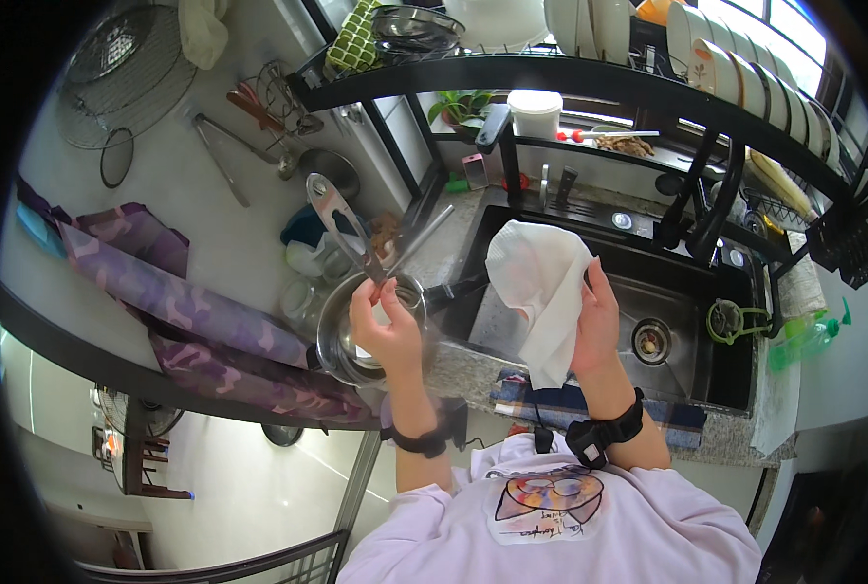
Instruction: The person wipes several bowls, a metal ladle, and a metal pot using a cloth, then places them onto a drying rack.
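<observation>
My left hand [390, 332] pinches the lower end of what appear to be metal tongs [342, 226]. Their two arms spread upward, one broad and slotted with a hole near its tip, the other a narrow rod. Partly hidden beneath that hand is a steel saucepan [329, 350], its black handle [457, 290] pointing toward the sink. A white paper towel or thin cloth [540, 281] drapes over my right hand [600, 321], whose thumb side shows at the towel's right edge. The towel is apart from the tongs and hangs over the near left part of the dark sink [697, 306].
Above the sink runs a black dish rack [536, 77] with bowls and plates. Black utensils [835, 241] hang at the right, near a green soap bottle [802, 343]. Glass jars [302, 298] stand left of the saucepan. A blue checked cloth [550, 401] lies along the counter's front edge.
</observation>
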Tool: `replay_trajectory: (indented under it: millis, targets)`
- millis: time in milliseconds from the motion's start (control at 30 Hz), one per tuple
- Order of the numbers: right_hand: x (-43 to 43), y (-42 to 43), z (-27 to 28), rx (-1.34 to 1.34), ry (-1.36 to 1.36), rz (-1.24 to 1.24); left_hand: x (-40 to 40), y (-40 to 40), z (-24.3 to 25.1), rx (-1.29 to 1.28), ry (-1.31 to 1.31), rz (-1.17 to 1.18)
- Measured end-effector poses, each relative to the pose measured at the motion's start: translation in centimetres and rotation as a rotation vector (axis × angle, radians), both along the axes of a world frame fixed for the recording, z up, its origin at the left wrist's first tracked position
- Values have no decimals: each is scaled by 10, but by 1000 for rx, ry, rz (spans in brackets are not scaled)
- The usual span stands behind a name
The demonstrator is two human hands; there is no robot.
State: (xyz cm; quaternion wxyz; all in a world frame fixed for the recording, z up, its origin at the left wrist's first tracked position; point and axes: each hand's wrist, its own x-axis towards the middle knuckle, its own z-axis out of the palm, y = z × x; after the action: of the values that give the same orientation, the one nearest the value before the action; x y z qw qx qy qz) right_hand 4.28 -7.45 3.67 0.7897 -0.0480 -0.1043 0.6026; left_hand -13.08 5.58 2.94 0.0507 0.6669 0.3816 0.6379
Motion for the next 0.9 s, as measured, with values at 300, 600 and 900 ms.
replay_trajectory:
  millis: [300, 600, 900]
  targets:
    - [3, -27, 17, 183, -95, 17, 32, -46, 21, 49, -25, -365]
    - [18, -44, 25, 88, -327, -197, 76, -75, 7, -437, -140, -976]
    - [30, -57, 18, -34, -405, -318, 110, -77, 2, -782, -100, -1176]
